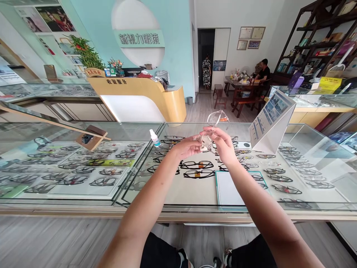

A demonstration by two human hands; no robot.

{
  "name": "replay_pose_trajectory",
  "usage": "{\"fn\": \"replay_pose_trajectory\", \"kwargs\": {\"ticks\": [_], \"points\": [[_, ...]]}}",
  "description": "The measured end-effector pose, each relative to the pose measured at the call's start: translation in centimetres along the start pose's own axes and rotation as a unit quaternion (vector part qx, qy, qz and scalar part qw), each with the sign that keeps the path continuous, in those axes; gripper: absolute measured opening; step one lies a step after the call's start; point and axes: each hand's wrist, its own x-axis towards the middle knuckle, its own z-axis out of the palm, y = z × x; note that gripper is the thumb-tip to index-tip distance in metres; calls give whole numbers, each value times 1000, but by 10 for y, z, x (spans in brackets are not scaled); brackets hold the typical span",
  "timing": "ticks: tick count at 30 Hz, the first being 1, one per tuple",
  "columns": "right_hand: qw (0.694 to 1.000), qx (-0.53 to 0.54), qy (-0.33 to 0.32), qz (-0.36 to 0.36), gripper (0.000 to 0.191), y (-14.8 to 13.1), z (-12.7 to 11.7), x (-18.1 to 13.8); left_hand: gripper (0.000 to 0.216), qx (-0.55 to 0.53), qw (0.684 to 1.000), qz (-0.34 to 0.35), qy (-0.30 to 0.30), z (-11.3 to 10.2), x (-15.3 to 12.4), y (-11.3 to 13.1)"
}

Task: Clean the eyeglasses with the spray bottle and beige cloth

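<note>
The fingertips [199, 141] of the left hand [188, 147] are pinched on the lower lens of a pair of clear-framed glasses [215, 118]. The fingers of the right hand [222, 144] are closed on the frame just beside them, near the bridge, so that the two hands almost touch. The glasses are held tilted in the air above the glass counter [192, 193]. One lens is raised clear of both hands and the other is partly hidden between the fingers.

Under the glass below the hands, rows of dark spectacle frames [196, 165] are laid out. A white pad [230, 190] with a teal border is seen beneath the right forearm, its near edge close to the counter's front edge. Whether it lies on or under the glass cannot be told.

A small white dropper bottle [154, 137] with a blue cap stands upright to the left, well apart from the left hand. To the right, a white tent-shaped display card [272, 128] stands near the right hand without touching it. A stretch of open counter is left between bottle and card. A wooden mirror stand [92, 138] is set farther left, on the adjoining case.

Beyond the counter's far edge, open floor is seen up to a curved reception desk [145, 100]. A seated person [263, 70] is at a table in the far corner.
</note>
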Motion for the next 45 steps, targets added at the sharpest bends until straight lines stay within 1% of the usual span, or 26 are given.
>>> {"fn": "replay_pose_trajectory", "kwargs": {"ticks": [3,6,7,10,12,14,18,21,24,26,27,29,32,34,36,37,39,40,41,43,45], "points": [[1000,4,1,-10,37,-1,1,-1,33,-16,1000,-11,-2,2,2,-3],[1000,-16,0,-10,38,-2,0,-1,30,-28,999,-20,-14,7,1,-4],[1000,-24,-1,-8,39,-3,0,-1,30,-27,999,-16,-9,9,0,-5],[999,-37,-3,-8,38,-2,-1,0,25,-39,998,1,52,12,2,-6],[999,-35,4,-18,36,-2,-2,0,24,-58,994,8,97,12,5,-6],[999,-42,12,-24,35,-2,-3,0,19,-79,988,19,128,9,9,-5],[998,-65,18,-20,36,-2,-5,0,7,-116,975,54,179,1,14,0],[998,-59,18,-22,33,-3,-6,0,12,-160,961,88,208,-2,15,4],[997,-66,28,-3,31,-1,-6,1,14,-184,950,126,220,-5,14,8],[996,-77,45,20,31,1,-7,3,9,-166,948,156,224,-7,12,9],[995,-82,51,32,31,3,-8,4,11,-152,947,174,225,-8,11,10],[993,-93,49,58,30,5,-9,6,22,-129,942,212,227,-10,10,11],[989,-113,26,96,30,6,-11,7,41,-103,932,258,235,-14,10,12],[988,-118,18,102,30,4,-11,6,47,-76,923,287,244,-15,8,14],[990,-112,-3,88,31,2,-9,4,44,-4,906,327,268,-15,3,15],[991,-108,-21,78,32,1,-8,2,41,52,890,351,285,-14,0,16],[991,-100,-57,61,32,0,-4,-1,37,175,849,387,315,-11,-8,16],[991,-98,-71,56,32,-1,-3,-2,37,224,831,396,322,-9,-12,16],[991,-97,-80,55,31,-1,-1,-3,36,255,820,399,320,-6,-15,16],[989,-97,-93,62,31,0,2,-4,34,275,818,399,309,0,-19,15],[987,-103,-102,74,31,1,3,-5,35,270,824,398,300,5,-20,13]]}}
